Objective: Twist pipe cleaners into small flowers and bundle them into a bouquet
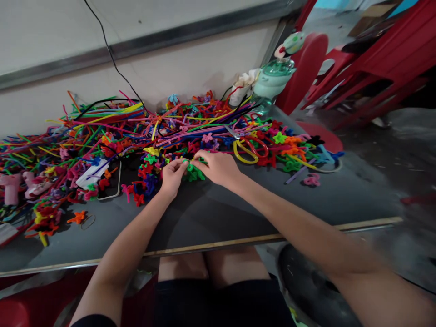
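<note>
A small green pipe-cleaner piece (190, 168) is pinched between my two hands, above the dark table. My left hand (173, 176) holds it from the left with thumb and index finger. From the right, the fingertips of my right hand (218, 167) close on the same piece. More green pipe-cleaner shapes (195, 175) lie right behind and below the fingers, so the held piece's outline is hard to make out. Scissors (248, 150) with yellow and red handles rest on the heap to the right of my right hand.
A heap of coloured pipe cleaners (112, 118) runs along the wall. A phone (111, 181) and pink glue guns (12, 187) lie at left. A green bottle (269, 86) and a white cup (238, 93) stand at the back right. Red chairs (371, 63) are beyond the table (218, 218).
</note>
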`<state>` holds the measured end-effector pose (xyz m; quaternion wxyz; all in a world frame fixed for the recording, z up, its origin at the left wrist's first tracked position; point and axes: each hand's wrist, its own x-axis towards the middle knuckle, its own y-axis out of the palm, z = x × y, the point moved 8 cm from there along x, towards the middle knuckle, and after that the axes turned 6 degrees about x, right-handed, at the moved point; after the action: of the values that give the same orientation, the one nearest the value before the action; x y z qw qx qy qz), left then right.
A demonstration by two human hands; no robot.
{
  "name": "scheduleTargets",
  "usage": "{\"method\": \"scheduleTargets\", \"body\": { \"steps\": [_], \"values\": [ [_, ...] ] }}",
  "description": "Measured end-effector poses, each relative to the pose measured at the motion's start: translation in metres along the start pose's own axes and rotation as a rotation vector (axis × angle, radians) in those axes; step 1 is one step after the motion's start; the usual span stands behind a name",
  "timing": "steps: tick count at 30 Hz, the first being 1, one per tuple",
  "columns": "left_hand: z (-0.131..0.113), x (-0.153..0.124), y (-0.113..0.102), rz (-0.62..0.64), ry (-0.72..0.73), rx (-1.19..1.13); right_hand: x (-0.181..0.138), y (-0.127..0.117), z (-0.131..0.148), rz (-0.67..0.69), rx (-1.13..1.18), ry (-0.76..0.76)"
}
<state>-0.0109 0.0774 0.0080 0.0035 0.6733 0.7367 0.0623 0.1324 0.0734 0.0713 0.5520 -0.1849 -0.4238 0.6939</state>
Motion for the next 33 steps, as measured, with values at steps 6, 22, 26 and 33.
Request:
{"method": "scheduleTargets", "body": {
  "steps": [6, 22, 26, 33],
  "values": [
    [-0.008, -0.001, -0.003, -0.01, 0.123, 0.303, -0.017, 0.007, 0.003, -0.158, -0.232, -0.409],
    [0.001, 0.001, -0.003, 0.031, 0.097, 0.22, -0.014, -0.009, -0.019, -0.25, -0.147, -0.468],
    [0.003, 0.004, -0.006, 0.015, 0.061, 0.194, -0.014, -0.015, -0.025, -0.287, -0.098, -0.401],
    [-0.006, -0.006, 0.014, 0.228, 0.162, 0.362, -0.021, -0.016, -0.023, -0.325, -0.044, -0.411]
  ]
}}
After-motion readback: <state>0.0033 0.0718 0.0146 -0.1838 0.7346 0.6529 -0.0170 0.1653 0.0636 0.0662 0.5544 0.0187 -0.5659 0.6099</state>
